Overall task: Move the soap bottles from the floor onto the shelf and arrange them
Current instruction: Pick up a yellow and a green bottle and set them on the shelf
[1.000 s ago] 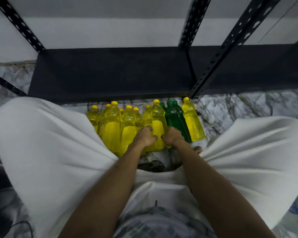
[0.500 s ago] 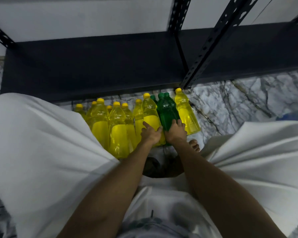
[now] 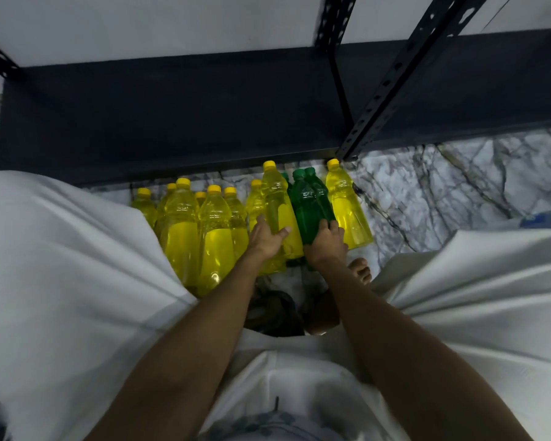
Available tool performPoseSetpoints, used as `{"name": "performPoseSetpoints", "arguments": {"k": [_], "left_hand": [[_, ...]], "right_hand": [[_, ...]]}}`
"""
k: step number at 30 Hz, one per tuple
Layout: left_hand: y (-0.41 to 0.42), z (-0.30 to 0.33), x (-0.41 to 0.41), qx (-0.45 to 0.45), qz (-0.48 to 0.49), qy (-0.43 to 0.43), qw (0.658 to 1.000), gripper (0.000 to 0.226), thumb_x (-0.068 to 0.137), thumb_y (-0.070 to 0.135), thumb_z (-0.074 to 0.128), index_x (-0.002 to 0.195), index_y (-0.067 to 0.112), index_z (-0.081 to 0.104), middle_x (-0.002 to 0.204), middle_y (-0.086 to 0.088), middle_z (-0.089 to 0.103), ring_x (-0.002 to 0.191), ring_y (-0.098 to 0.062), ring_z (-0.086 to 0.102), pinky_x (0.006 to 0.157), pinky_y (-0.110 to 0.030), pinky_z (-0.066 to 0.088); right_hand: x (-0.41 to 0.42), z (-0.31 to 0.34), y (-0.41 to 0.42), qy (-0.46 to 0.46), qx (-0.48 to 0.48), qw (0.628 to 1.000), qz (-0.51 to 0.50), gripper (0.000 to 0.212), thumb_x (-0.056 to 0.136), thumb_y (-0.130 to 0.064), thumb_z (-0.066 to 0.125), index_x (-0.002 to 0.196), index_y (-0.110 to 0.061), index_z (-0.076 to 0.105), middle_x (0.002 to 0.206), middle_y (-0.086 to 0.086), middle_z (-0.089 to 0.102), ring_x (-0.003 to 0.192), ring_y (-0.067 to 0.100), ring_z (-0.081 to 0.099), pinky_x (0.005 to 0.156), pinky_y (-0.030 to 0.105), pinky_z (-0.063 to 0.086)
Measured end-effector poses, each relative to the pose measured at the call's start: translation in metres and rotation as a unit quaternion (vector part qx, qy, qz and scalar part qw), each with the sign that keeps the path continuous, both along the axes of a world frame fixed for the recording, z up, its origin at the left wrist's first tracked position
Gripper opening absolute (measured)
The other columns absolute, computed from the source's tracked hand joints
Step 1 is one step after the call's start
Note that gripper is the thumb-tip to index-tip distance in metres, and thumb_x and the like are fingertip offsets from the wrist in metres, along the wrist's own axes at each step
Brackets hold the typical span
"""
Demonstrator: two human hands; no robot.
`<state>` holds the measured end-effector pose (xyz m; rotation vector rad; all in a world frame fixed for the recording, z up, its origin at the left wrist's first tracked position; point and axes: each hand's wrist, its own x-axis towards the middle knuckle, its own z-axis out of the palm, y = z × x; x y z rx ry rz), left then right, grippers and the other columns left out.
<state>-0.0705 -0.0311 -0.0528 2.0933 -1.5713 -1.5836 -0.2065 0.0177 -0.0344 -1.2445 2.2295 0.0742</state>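
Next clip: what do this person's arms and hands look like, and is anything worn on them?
Both forearms are bare, with no sleeves in view. The left hand and right hand carry no gloves, and no watch, ring or bracelet shows. Loose white cloth covers the knees.

Bottles (image 3: 215, 237) on marble floor (image 3: 442, 192)

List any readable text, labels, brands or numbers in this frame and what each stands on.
None can be read.
Yellow bottles: clear plastic, no printed label visible.
Green bottles: only faint embossing near the shoulder, too small to read.
Shelf and its perforated upright: plain dark metal, no markings.
White garment: no print visible.
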Motion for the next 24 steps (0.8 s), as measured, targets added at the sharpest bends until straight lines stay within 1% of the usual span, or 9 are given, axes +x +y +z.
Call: {"name": "performPoseSetpoints", "arguments": {"k": [3, 6, 8, 10, 13, 16, 20, 21, 24], "left_hand": [[0.001, 0.002, -0.012, -0.025, -0.023, -0.06, 0.998, 0.07, 0.097, 0.048, 0.056, 0.15, 0.006, 0.037, 0.155, -0.021, 0.032, 0.148, -0.036, 0.023, 0.117, -0.042, 0.027], [-0.005, 0.005, -0.021, -0.025, -0.011, -0.091, 0.995, 0.074, 0.089, 0.063, 0.061, 0.132, 0.004, 0.053, 0.148, -0.019, 0.034, 0.138, -0.038, 0.034, 0.111, -0.045, 0.039], [-0.01, 0.003, -0.019, -0.021, -0.003, -0.098, 0.995, 0.076, 0.079, 0.065, 0.073, 0.122, 0.005, 0.057, 0.14, -0.016, 0.046, 0.128, -0.036, 0.047, 0.1, -0.045, 0.049], [-0.016, -0.001, -0.013, -0.023, 0.033, -0.075, 0.996, 0.079, 0.073, 0.058, 0.082, 0.125, 0.004, 0.057, 0.136, -0.015, 0.055, 0.125, -0.034, 0.053, 0.096, -0.042, 0.052], [-0.017, -0.008, 0.003, 0.035, 0.117, 0.039, 0.992, 0.086, 0.073, 0.041, 0.088, 0.139, 0.009, 0.044, 0.14, -0.011, 0.055, 0.127, -0.03, 0.054, 0.103, -0.038, 0.049], [-0.005, -0.021, 0.02, 0.107, 0.135, 0.106, 0.979, 0.082, 0.07, 0.031, 0.092, 0.137, 0.011, 0.048, 0.137, -0.012, 0.06, 0.12, -0.029, 0.061, 0.102, -0.046, 0.052], [0.009, -0.021, 0.018, 0.13, 0.105, 0.086, 0.982, 0.04, 0.084, 0.021, 0.08, 0.117, 0.005, 0.064, 0.123, -0.006, 0.063, 0.11, -0.025, 0.058, 0.099, -0.042, 0.053], [0.01, -0.017, 0.015, 0.129, 0.114, 0.087, 0.981, 0.044, 0.082, 0.028, 0.079, 0.118, 0.006, 0.066, 0.123, -0.005, 0.064, 0.108, -0.024, 0.059, 0.097, -0.041, 0.054], [0.012, -0.013, 0.004, 0.084, 0.096, 0.038, 0.991, 0.091, 0.066, 0.061, 0.08, 0.137, 0.011, 0.055, 0.137, -0.005, 0.061, 0.119, -0.029, 0.059, 0.099, -0.04, 0.052]], "right_hand": [[-0.001, 0.0, 0.001, -0.006, 0.0, 1.0, -0.004, 0.071, 0.088, -0.021, 0.07, 0.149, -0.01, 0.035, 0.15, 0.011, 0.032, 0.139, 0.033, 0.029, 0.103, 0.055, 0.041], [-0.003, -0.001, 0.002, -0.011, -0.001, 1.0, 0.003, 0.071, 0.088, -0.022, 0.07, 0.149, -0.01, 0.035, 0.15, 0.011, 0.032, 0.14, 0.033, 0.029, 0.103, 0.054, 0.04], [-0.004, -0.001, 0.003, -0.015, 0.0, 1.0, 0.008, 0.073, 0.087, -0.022, 0.071, 0.149, -0.01, 0.034, 0.151, 0.011, 0.031, 0.14, 0.033, 0.028, 0.104, 0.054, 0.04], [-0.004, 0.0, 0.003, -0.018, -0.001, 1.0, 0.008, 0.075, 0.087, -0.022, 0.072, 0.15, -0.01, 0.033, 0.151, 0.011, 0.031, 0.141, 0.034, 0.027, 0.104, 0.054, 0.041], [-0.004, 0.002, 0.002, -0.028, -0.001, 1.0, -0.008, 0.077, 0.086, -0.025, 0.073, 0.15, -0.011, 0.033, 0.152, 0.011, 0.03, 0.142, 0.034, 0.027, 0.106, 0.054, 0.04], [-0.003, 0.004, -0.001, -0.039, -0.004, 0.999, -0.027, 0.078, 0.085, -0.029, 0.074, 0.151, -0.012, 0.034, 0.154, 0.01, 0.03, 0.143, 0.033, 0.026, 0.108, 0.055, 0.038], [-0.001, 0.003, 0.0, -0.031, -0.003, 0.999, -0.036, 0.078, 0.085, -0.028, 0.072, 0.151, -0.013, 0.033, 0.155, 0.011, 0.029, 0.144, 0.034, 0.025, 0.108, 0.056, 0.037], [0.0, 0.002, 0.0, -0.027, -0.005, 0.999, -0.033, 0.078, 0.085, -0.028, 0.072, 0.15, -0.013, 0.032, 0.154, 0.011, 0.029, 0.143, 0.034, 0.025, 0.108, 0.056, 0.037], [0.001, -0.002, 0.003, -0.014, -0.011, 0.999, -0.028, 0.081, 0.086, -0.032, 0.073, 0.151, -0.012, 0.029, 0.153, 0.014, 0.03, 0.143, 0.035, 0.025, 0.108, 0.055, 0.037]]}}
